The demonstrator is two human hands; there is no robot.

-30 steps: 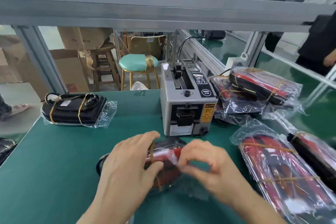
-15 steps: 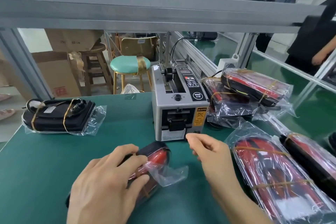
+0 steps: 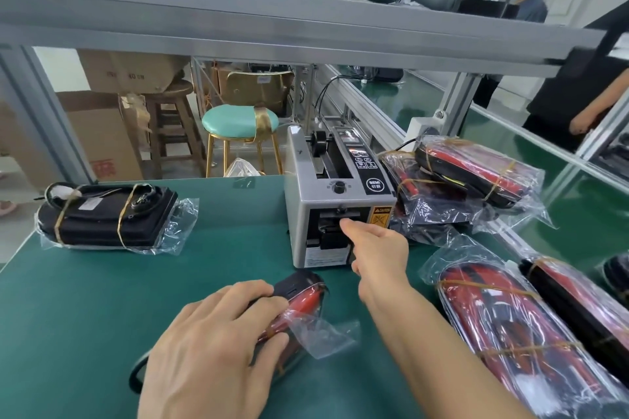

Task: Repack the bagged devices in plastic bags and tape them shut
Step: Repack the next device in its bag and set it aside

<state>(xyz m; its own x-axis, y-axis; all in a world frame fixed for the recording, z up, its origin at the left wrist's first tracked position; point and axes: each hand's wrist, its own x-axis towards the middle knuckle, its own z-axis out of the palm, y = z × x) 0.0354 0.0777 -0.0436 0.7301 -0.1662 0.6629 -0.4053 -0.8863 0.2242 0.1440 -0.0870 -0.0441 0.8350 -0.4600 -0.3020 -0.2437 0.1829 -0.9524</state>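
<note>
The left hand (image 3: pixel 218 343) lay flat over a red and black device (image 3: pixel 299 299) in a clear plastic bag (image 3: pixel 323 333) on the green table (image 3: pixel 85 316), fingers pressed down on it — the bag's open flap stuck out to the right. The right hand (image 3: pixel 377 255) reached to the front slot of the grey tape dispenser (image 3: pixel 337 211), index finger extended at the slot and gripping nothing. One bagged black device (image 3: pixel 105 214) sat at the far left; more bagged red devices (image 3: pixel 510 333) lay at the right — some piled beside the dispenser.
</note>
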